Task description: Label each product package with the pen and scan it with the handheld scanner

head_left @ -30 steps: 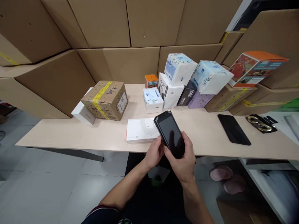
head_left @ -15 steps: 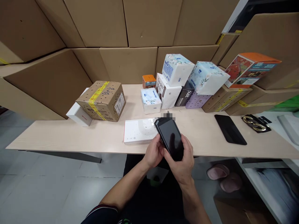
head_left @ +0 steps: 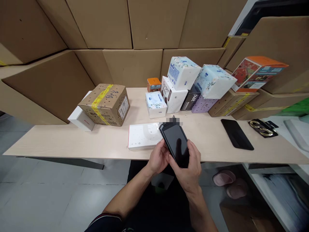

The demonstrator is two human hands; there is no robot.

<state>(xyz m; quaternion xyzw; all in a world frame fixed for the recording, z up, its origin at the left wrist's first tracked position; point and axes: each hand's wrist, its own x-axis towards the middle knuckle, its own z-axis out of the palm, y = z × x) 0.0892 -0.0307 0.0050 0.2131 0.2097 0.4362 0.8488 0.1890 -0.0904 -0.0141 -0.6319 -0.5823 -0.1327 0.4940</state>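
Both my hands hold a black handheld device with a dark screen, just above the front edge of the light wooden table. My left hand grips its left side from below. My right hand wraps its lower right side, thumb on the screen edge. Its top end hangs over a flat white box with a red edge lying on the table.
A taped cardboard box rests on a white box at left. Tissue packs and small cartons cluster at the back. A black flat pouch and gold-ringed item lie at right. Large cartons wall the back. Slippers sit under the table.
The device has tilted down a little and come slightly closer to me, with both hands keeping their grip. The view shifted slightly.
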